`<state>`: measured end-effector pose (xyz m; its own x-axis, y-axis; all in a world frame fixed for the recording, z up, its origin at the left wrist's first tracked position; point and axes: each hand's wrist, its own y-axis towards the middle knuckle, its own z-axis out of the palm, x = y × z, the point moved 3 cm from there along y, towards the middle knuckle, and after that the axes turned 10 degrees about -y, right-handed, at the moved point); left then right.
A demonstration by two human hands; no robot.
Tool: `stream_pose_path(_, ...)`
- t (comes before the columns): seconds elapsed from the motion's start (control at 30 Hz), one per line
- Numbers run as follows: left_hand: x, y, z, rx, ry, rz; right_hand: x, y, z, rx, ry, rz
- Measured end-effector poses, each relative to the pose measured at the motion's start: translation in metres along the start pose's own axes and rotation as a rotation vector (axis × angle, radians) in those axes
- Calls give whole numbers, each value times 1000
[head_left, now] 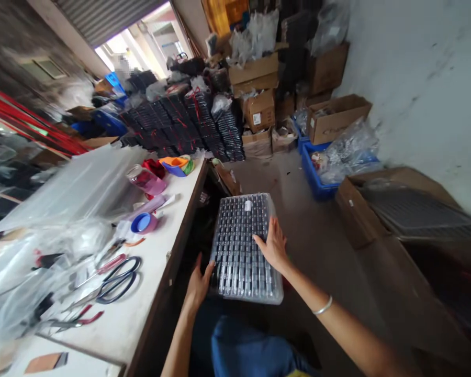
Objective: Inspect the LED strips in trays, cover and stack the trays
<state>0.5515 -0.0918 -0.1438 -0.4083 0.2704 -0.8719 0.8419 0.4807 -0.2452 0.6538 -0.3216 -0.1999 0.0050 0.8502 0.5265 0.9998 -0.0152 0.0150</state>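
A clear plastic tray stack, divided into rows of small compartments with dark pieces in them, is in front of me above my lap, beside the workbench. Near its far edge sits a small white label. My right hand grips the right side, thumb over the top and fingers along the edge. At the lower left edge, my left hand holds the stack with its thumb against the rim; its other fingers are partly hidden in shadow. The underside of the stack is out of sight.
On the white workbench at left lie large scissors, red-handled pliers, tape rolls and plastic sheets. A blue crate and an open cardboard box stand right. Black tray stacks line the back.
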Motion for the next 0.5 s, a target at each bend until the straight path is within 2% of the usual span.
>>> stream_pose_path(0.1,7,25,16,147,12,35,-12,-7,16,28,76,92)
stream_pose_path(0.17,14,30,25,185,8,47,-16,-3,23,40,113,119)
stream_pose_path(0.33,20,28,32,201,-34,58,-22,-2,25,66,149,151)
stream_pose_path(0.5,4,17,26,174,-88,103,-16,-5,8,61,179,172)
